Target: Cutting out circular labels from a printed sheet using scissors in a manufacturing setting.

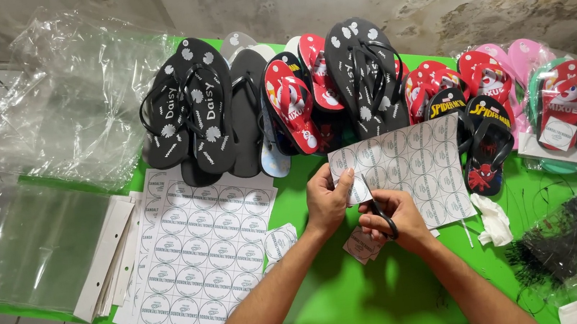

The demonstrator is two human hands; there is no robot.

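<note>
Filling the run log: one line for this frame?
left hand: holds label sheet | right hand: scissors cutting sheet | table: sandals, sheet stack

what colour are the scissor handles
Black, seen in the head view: scissors in the right hand.

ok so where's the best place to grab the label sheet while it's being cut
Probably the left edge of the label sheet, coming from the left as the left hand does now. The sheet is thin and floppy, so pinching close to the cut line keeps it taut, while the right hand works the scissors from below.
</note>
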